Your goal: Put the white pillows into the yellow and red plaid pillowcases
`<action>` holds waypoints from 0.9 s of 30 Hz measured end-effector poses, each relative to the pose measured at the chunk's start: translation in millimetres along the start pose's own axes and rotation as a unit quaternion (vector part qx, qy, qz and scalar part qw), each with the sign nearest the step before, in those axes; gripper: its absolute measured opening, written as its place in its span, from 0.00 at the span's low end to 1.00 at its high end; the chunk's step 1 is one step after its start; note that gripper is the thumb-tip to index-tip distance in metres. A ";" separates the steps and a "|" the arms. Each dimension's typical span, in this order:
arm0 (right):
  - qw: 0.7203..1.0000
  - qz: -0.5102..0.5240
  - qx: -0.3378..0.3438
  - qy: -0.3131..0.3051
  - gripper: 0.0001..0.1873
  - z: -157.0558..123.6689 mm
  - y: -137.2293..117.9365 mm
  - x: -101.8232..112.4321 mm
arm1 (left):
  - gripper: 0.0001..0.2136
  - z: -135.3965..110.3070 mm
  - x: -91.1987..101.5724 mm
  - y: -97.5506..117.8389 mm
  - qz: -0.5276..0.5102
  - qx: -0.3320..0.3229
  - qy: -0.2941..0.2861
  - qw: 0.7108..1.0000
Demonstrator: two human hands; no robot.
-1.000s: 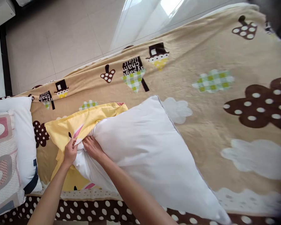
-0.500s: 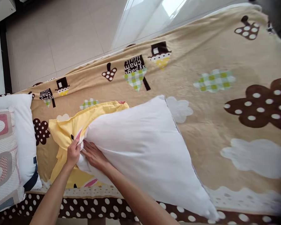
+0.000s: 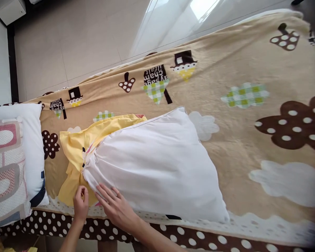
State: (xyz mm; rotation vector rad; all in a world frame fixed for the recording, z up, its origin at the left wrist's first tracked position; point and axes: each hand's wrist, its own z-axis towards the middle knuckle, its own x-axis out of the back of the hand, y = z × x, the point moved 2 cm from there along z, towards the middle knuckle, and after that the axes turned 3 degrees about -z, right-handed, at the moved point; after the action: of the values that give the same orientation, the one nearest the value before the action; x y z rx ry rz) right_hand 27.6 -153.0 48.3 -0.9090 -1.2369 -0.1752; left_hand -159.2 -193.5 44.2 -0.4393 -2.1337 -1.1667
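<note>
A plump white pillow [image 3: 157,164] lies on the bed, its left end bunched and creased where it meets a yellow pillowcase [image 3: 73,148] with pink and black print. Most of the pillow's right part is uncovered. The pillowcase spreads flat to the left and partly under the pillow. My right hand [image 3: 118,208] rests with fingers spread on the pillow's near edge. My left hand [image 3: 81,206] is curled closed at the pillowcase's near edge; whether cloth is pinched in it I cannot make out.
The beige patterned blanket [image 3: 236,143] covers the bed, with a brown dotted border [image 3: 105,229] along the near side. Another white pillow [image 3: 34,140] and a pink-and-grey patterned pillow [image 3: 5,175] lie at the left. Tiled floor [image 3: 89,38] runs beyond the bed.
Both hands have left the bunched pillow end and moved towards the near edge. My right hand's fingers have spread out. The pillow's near right corner has shifted up and left.
</note>
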 end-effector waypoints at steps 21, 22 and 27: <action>0.964 0.157 -0.127 -0.171 0.23 110.8 58.8 -20.9 | 0.21 11.7 -50.6 12.0 -0.253 0.129 0.005 0.959; 0.960 0.170 -0.132 -0.181 0.22 112.3 55.8 -23.3 | 0.22 5.1 -48.3 17.6 -0.265 0.123 -0.009 0.956; 0.905 0.275 -0.058 -0.320 0.04 91.9 32.4 -36.8 | 0.21 -28.4 -43.9 39.2 -0.338 0.103 -0.014 0.935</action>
State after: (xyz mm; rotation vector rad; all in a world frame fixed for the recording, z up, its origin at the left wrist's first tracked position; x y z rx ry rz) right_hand -34.8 -82.4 3.8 -1.4524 -1.5146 0.5517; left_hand -94.0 -195.1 49.3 0.4167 -2.4819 -1.2617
